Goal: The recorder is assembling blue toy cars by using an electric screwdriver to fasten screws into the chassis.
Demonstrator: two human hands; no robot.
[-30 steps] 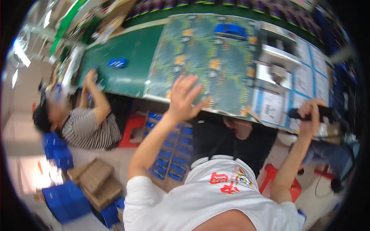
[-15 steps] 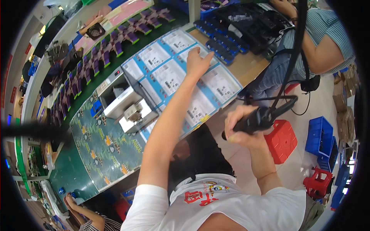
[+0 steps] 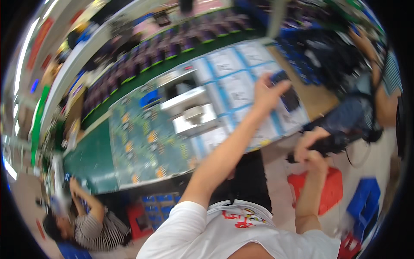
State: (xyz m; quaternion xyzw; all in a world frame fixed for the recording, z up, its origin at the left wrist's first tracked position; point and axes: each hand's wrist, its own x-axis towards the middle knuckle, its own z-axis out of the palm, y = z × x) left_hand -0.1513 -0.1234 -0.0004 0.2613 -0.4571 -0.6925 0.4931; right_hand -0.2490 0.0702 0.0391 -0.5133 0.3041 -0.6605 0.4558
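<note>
Fingers of the left hand [image 3: 265,93] are spread loosely over the white sheets [image 3: 235,88] with blue borders on the table [image 3: 321,101], touching or just above a small dark thing [image 3: 290,96] lying on them; blur hides which. Right hand [image 3: 308,149] hangs nearer, off the table's near edge above a red stool [image 3: 330,190], its grip pressed together around a black tool [image 3: 334,144] with a cord. Left of the sheets lie a white fixture [image 3: 194,118] and a green circuit board [image 3: 144,144], and a person in a striped shirt [image 3: 97,231] sits at the near left.

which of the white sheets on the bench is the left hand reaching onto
The far right sheet, by the bench's brown end; the left hand is over it, with a dark object on it.
</note>
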